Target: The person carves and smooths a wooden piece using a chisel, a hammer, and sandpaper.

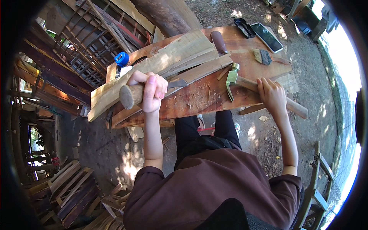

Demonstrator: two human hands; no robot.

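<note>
My left hand (152,92) is closed around a chisel with a thick pale wooden handle (128,96); its dark blade (177,83) points right, over long boards (174,49) lying across the wooden bench top (251,32). My right hand (272,95) grips the wooden handle of a claw hammer (234,76), whose metal head is low over the bench, right of the boards. Wood shavings (199,97) lie below the hammer and chisel.
A blue round object (122,58) sits at the left end. A brown cylinder (218,40), black case (244,27), phone (267,36) and brush (263,56) lie toward the back. Stacked wood (73,191) fills the lower left; a wooden frame (318,176) stands lower right.
</note>
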